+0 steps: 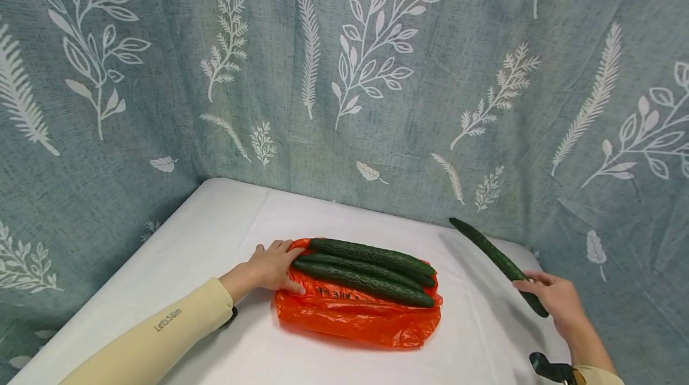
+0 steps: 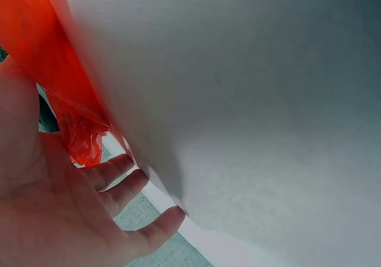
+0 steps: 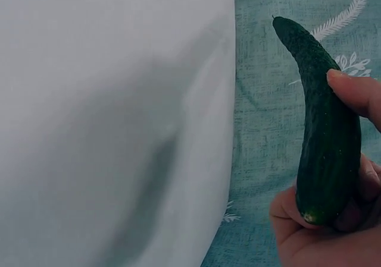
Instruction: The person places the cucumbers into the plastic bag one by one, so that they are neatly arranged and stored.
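Three dark green cucumbers [image 1: 366,277] lie side by side on a crumpled orange-red plastic bag [image 1: 357,319]. At the bag's left end rests my left hand [image 1: 273,266], its thumb on the plastic and its other fingers spread past the cucumber ends. The left wrist view shows these fingers [image 2: 161,226] fairly straight, fingertips at the white cloth beside the bag. Off to the right, my right hand [image 1: 554,298] grips another cucumber [image 1: 492,253] near its lower end. This cucumber is raised, slanting up to the left, with thumb and fingers on either side of it [image 3: 327,130].
A white cloth [image 1: 231,211] covers the table, and the raised cucumber's shadow falls on it. Blue-green curtains [image 1: 301,152] with white leaf prints stand behind and at both sides. The table's right edge runs close to my right hand.
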Motion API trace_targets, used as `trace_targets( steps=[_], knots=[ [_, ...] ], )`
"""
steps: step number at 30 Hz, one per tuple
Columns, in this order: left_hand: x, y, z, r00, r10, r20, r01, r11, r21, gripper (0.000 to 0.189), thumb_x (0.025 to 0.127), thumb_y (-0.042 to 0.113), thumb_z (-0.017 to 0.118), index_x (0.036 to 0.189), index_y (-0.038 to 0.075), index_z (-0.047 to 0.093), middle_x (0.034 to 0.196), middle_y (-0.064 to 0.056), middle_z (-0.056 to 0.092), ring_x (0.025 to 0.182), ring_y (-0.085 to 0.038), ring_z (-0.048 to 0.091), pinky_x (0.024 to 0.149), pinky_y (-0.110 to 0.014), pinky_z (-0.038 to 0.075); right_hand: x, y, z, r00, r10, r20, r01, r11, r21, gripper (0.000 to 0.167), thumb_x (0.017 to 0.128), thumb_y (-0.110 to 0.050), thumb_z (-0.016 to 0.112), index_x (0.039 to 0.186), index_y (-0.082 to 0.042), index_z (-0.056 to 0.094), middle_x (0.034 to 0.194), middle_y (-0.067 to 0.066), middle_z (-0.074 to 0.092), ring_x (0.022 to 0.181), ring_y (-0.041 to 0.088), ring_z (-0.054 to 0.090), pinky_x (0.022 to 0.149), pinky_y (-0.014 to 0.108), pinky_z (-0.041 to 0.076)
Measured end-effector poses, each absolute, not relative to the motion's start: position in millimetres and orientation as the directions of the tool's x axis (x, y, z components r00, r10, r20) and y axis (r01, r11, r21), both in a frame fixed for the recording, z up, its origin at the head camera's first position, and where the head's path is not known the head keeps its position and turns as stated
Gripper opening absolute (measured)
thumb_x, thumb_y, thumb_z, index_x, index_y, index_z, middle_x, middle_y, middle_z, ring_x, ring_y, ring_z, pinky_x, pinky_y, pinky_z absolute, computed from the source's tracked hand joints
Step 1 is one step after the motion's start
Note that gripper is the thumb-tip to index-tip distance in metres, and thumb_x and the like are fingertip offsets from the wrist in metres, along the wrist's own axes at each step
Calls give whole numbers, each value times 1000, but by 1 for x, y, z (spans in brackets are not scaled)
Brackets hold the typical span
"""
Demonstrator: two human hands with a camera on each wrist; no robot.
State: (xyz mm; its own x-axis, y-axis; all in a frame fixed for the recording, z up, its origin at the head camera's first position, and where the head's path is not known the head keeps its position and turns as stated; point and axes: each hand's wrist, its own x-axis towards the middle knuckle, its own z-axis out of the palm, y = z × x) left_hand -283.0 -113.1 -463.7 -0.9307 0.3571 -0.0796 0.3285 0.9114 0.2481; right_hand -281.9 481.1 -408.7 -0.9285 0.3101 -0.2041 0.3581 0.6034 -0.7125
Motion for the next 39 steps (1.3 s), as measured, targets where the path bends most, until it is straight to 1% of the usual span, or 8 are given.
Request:
trace_targets(
  steps=[15,25,29,30,33,36,37,39],
  knots=[
    [-284,-113,-465,-932,353,-88,322,914,246,100,73,67,77,153,17,43,156,-16,40,143,-37,35,109,-71,30,-274,453,-384,-977,103,-186,205,686,-698,99,86,-59,73,153,3,36,164,31,13,148,52,17,111,69,27],
    [-282,-114,-464,-930,359,-82,329,911,249,100,73,68,77,153,17,43,156,-16,39,143,-38,35,108,-70,30,-268,429,-372,-995,-5,-100,67,708,-703,79,88,-46,76,143,4,50,153,31,35,145,51,28,104,65,38],
    [-282,-114,-463,-930,360,-81,331,911,246,100,73,68,77,153,17,44,156,-16,39,143,-38,35,108,-70,31,-265,421,-368,-995,-54,-85,22,708,-706,73,90,-42,76,142,4,52,155,29,35,144,52,30,103,64,40],
    [-282,-114,-463,-930,359,-82,331,911,245,100,73,68,77,153,17,44,156,-16,39,143,-37,36,107,-70,31,-265,420,-367,-995,-63,-78,10,713,-701,72,90,-41,76,141,3,53,153,28,37,143,51,32,102,63,42],
    [-283,-114,-463,-930,358,-82,330,912,244,100,73,68,78,152,17,44,156,-16,39,143,-37,36,107,-70,31,-266,414,-366,-995,-87,-56,-24,721,-692,65,89,-37,77,138,1,57,109,17,58,118,36,53,89,48,49],
    [-282,-114,-462,-930,358,-82,330,912,243,100,73,68,78,152,17,44,156,-16,39,143,-37,36,107,-70,31,-266,409,-365,-993,-106,-44,-48,732,-680,60,88,-36,78,135,-2,61,84,-3,45,98,20,48,79,38,45],
    [-282,-114,-462,-930,359,-82,330,912,244,100,73,67,78,152,17,44,156,-16,39,143,-38,36,107,-70,31,-266,408,-365,-992,-119,-44,-57,725,-686,60,88,-34,78,135,-2,61,83,-3,46,99,20,49,80,39,46],
    [-282,-114,-462,-929,360,-83,331,912,244,100,73,67,78,152,17,44,156,-16,40,143,-38,36,107,-70,31,-265,405,-364,-989,-145,-39,-78,718,-692,59,89,-33,78,136,-1,61,107,7,65,122,29,53,91,47,50]
  ],
)
